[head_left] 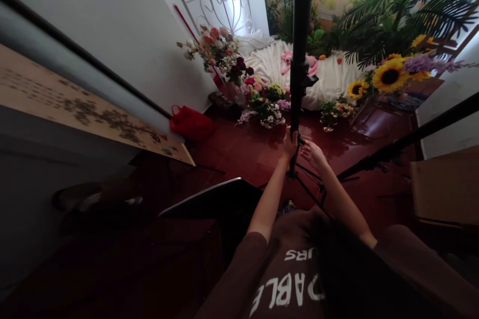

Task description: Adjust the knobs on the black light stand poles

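Note:
A black stand (299,25) rises upright in front of me, with its legs spread low on the floor. My left hand (289,143) is wrapped round its pole, near a small clamp knob (300,140). Just to the right of that knob is my right hand (313,154), its fingers curled but apart and nothing visible in them. Whether its fingertips touch the knob is too small to tell. Higher up the pole sits another black clamp (305,77).
A second black pole (404,142) slants in from the right. Flowers (262,102) and sunflowers (389,77) stand before a bed with a white blanket (333,77). A red bag (191,122) lies by the left wall; a cardboard box (447,187) is at right.

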`<state>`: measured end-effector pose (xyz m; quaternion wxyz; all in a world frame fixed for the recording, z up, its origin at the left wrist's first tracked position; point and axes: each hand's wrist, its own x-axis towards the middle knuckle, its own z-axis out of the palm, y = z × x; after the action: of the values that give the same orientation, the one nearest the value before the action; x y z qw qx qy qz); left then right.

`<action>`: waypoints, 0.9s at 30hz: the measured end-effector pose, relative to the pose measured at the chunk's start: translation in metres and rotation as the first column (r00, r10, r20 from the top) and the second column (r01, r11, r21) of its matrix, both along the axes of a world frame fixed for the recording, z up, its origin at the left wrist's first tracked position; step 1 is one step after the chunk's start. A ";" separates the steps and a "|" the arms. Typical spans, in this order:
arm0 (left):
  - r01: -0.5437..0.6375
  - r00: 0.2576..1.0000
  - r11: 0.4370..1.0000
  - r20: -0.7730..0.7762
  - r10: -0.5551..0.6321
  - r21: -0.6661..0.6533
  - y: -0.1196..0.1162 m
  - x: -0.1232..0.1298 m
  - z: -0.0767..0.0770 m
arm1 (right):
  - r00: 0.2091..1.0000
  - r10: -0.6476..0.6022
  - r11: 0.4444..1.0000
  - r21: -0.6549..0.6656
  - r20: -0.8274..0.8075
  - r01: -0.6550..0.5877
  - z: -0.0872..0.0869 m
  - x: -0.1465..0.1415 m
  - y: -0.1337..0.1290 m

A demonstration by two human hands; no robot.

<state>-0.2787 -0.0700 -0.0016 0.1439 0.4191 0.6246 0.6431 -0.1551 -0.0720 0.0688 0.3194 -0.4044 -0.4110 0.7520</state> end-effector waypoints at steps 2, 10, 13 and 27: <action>0.008 1.000 1.000 -0.008 -0.008 0.009 -0.001 -0.001 0.000 | 0.989 -0.052 0.996 0.080 0.139 0.041 0.001 0.002 -0.009; 0.013 1.000 0.999 -0.008 -0.013 0.040 0.001 0.000 -0.002 | 0.655 -0.329 0.732 0.622 0.680 -0.278 0.023 0.007 -0.023; 0.005 1.000 0.999 -0.010 -0.004 0.040 0.000 0.001 0.000 | 0.576 -0.335 0.704 0.604 0.746 -0.374 0.025 0.005 -0.020; -0.014 0.996 1.000 0.089 0.012 0.015 -0.006 0.011 0.007 | 0.958 0.160 0.982 0.057 0.239 -0.178 -0.006 0.050 -0.004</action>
<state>-0.2673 -0.0758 0.0051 0.1641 0.3871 0.6152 0.6669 -0.1053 -0.0763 0.0629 0.2189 -0.4407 -0.5079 0.7071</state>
